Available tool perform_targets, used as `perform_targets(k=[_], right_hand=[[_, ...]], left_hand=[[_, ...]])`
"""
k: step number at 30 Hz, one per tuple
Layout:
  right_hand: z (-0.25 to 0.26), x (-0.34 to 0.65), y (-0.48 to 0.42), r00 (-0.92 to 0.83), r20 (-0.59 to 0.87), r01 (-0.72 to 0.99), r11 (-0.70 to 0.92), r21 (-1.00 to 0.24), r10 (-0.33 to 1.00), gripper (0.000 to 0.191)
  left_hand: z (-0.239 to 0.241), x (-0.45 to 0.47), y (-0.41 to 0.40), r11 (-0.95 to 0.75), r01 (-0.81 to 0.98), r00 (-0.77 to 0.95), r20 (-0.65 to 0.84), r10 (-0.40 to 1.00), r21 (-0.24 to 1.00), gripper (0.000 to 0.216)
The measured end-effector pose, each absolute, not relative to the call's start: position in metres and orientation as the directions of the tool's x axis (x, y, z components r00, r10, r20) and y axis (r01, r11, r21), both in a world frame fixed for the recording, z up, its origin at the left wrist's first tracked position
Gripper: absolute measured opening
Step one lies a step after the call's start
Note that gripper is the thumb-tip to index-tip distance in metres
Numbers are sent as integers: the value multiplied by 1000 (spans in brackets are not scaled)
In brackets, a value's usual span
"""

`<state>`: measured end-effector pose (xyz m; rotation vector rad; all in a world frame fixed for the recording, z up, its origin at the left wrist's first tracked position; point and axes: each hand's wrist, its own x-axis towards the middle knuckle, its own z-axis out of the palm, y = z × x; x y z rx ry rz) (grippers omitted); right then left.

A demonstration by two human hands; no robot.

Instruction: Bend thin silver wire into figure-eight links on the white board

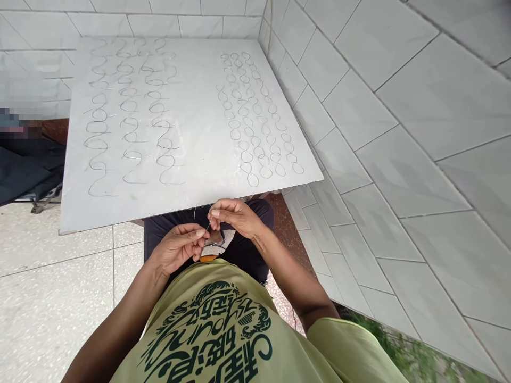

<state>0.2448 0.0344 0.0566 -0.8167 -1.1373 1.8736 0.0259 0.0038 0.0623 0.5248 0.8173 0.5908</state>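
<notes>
My left hand [180, 246] is closed, its thumb and index finger pinching a thin wire [209, 224] above my lap. Just to its right and slightly farther out, my right hand [236, 217] pinches the same wire between thumb and fingers. A short, thin curved end sticks up near the board's front edge. Past the hands, a white board [199, 127] carries rows of thin wires bent into open S-like curves [130, 125] on its left side. Toward its right lie several columns of closed figure-eight wire loops [255, 138].
White wall tiles [371, 143] rise close along the right and behind the board. At the left edge sits dark cloth [27, 167] with part of a blurred person. Speckled floor tiles [75, 271] lie at the lower left, and green plants [403, 346] show at the lower right.
</notes>
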Motion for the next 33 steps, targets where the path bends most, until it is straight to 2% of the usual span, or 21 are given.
perform_targets(k=[10,14,16,19,22,28,33], right_hand=[[58,240,33,-365,-125,-228,-219,-949,923,34],[61,248,30,-163,-105,-119,-125,-985,981,40],[63,251,26,-151,-169,-70,-181,-981,974,47],[62,248,16,-267,-324,-35,-346,-938,907,55],[57,237,11,-308,-393,-99,-440,-892,866,54],[48,221,14,-198,-443,-207,-479,-853,875,43],[49,212,17,-154,-432,-251,-458,-853,889,44]], left_hand=[[59,28,6,686,-330,504,-493,709,649,23],[59,26,10,585,-402,411,-432,803,705,21],[61,25,14,545,-413,381,-405,831,729,21],[65,25,19,495,-406,368,-359,858,768,22],[67,26,21,453,-370,366,-321,874,811,21],[64,24,17,409,-281,393,-285,874,868,19],[58,25,13,406,-283,383,-286,878,869,18]])
